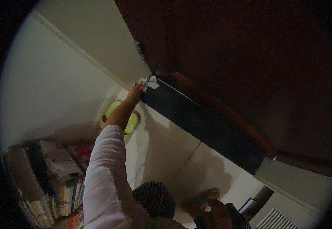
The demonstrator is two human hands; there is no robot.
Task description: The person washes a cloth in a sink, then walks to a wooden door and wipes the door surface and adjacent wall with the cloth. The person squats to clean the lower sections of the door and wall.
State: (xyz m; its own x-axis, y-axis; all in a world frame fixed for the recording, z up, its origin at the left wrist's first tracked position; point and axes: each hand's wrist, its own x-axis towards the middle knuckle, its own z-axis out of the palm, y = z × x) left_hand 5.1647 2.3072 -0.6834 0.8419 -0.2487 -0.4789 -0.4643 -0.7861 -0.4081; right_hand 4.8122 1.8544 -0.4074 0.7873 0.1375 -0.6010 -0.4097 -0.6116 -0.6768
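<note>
My left hand (136, 91) reaches out at the end of a white sleeve and grips a crumpled white cloth or tissue (150, 82). The cloth is at the far-left end of a long dark strip (203, 123), which looks like a doorway threshold, close to the corner with a pale upright panel (126, 51). Behind my forearm sits a yellow-green container (131, 123), partly covered by the arm. Low in the view, a dim brown shape that looks like my right hand (216, 210) is beside dark striped clothing (237, 216); its fingers cannot be made out.
Books (66, 197) and stacked items (57, 160) crowd the lower left. A dark reddish-brown surface (240, 57) fills the upper right. Pale flooring (177, 151) with shadows lies below the strip. A white ribbed item (277, 220) is at lower right. My striped knee (154, 199) juts up near the bottom.
</note>
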